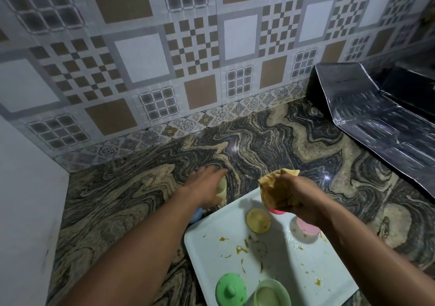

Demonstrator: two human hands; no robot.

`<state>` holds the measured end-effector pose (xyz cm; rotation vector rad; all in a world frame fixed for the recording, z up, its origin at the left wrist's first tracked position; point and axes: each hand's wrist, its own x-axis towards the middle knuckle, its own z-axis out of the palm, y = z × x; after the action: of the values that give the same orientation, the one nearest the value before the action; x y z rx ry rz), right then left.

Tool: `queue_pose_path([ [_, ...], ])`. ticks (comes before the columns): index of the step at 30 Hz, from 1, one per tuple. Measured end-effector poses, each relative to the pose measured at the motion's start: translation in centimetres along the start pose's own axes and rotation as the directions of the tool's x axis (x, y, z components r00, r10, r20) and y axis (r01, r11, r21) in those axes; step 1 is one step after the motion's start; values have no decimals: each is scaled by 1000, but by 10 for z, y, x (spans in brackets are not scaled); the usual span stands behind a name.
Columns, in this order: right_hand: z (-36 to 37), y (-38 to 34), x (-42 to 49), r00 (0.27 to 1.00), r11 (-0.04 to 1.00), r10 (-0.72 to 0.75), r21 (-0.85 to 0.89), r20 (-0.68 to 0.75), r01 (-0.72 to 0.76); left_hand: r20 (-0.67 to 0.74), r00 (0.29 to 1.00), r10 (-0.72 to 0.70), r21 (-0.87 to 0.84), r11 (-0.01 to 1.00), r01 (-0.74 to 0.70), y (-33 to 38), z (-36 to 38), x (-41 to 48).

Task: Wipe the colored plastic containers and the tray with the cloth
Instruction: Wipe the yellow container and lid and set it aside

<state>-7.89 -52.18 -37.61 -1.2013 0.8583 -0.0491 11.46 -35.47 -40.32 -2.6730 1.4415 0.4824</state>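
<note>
left hand [207, 185] – fingers wrapped on yellow container [221, 189] | right hand [292, 196] – fist clamped on cloth [273, 188] above tray [211, 254]

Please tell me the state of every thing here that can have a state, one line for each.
tray: dirty, yellow smears
cloth: bunched in right hand
yellow container: on counter, under left hand
yellow lid: on tray, soiled
green lid: on tray, knob up
green container: open
pink container: on tray, partly hidden
</note>
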Motion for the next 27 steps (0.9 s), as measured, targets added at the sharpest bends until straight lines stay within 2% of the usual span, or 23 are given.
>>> queue_pose_path([
  [2, -4, 0, -1, 999, 999, -37, -9, -9, 37, -98, 995, 34, 34, 999, -31, 12, -7, -8],
  [4, -9, 1, -1, 997, 998, -62, -24, -51, 61, -216, 966, 141, 32, 990, -137, 32, -10, -14],
  [5, -10, 2, -2, 996, 997, -72, -28, -57, 71, -233, 951, 202, 32, 979, -200, 44, -9, -16],
  [9, -17, 5, -10, 996, 993, -80, -89, -42, 76, -83, 933, 349, 63, 937, -344, 86, 15, -22],
  [14, -30, 16, -19, 996, 979, -80, -191, -31, 73, -74, 939, 337, 125, 937, -326, 91, 33, -14],
  [19, -21, 24, -27, 984, 937, -171, -318, -48, 147, -145, 941, 307, 132, 948, -289, 89, 38, -8],
  [21, -13, 27, -27, 965, 872, -256, -445, -61, 204, -213, 922, 323, 73, 946, -314, 86, 41, -9],
  [24, -5, 35, -24, 877, 607, -478, -742, -55, 285, -400, 848, 348, -28, 920, -390, 78, 36, -9],
  [27, 1, 54, -16, 751, 401, -655, -807, 79, 434, -558, 761, 330, -16, 913, -407, 70, 24, -10],
])
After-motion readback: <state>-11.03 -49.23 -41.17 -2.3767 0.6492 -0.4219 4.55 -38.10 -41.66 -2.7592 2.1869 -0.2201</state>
